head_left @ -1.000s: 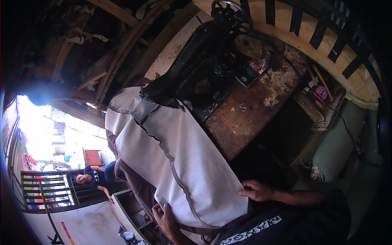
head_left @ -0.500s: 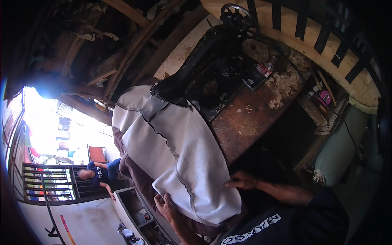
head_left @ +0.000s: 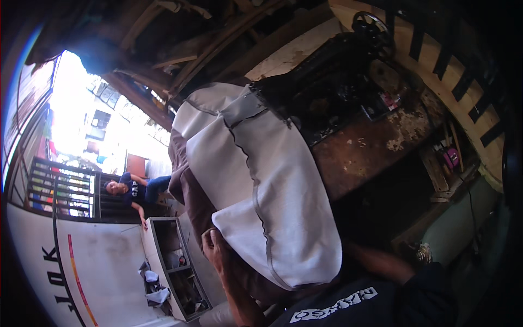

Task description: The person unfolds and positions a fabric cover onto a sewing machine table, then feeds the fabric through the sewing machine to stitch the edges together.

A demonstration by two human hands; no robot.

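A large off-white cloth cover (head_left: 294, 207) with a dark zigzag seam hangs from the sewing bed toward me. Its brown side (head_left: 190, 191) shows along the left. My left hand (head_left: 214, 246) pinches the cloth's left edge with bent fingers. At the right edge, my right hand (head_left: 357, 252) goes behind the white cloth; its fingers are hidden and only the wrist and forearm show. The cloth's far end lies under the head of an old black sewing machine (head_left: 310, 71), whose needle area is too dark to make out.
The worn brown machine table (head_left: 348, 163) extends right, with a small dark box (head_left: 376, 106) on it. A handwheel (head_left: 373, 34) stands at the back. A purple item (head_left: 450, 158) sits in a side drawer. Far left, another person (head_left: 131, 188) leans by a grey shelf unit (head_left: 182, 272).
The view has shifted, so the scene sits further right and lower at the machine. My right hand has slipped behind the cloth's edge. My left hand stays at the left edge.
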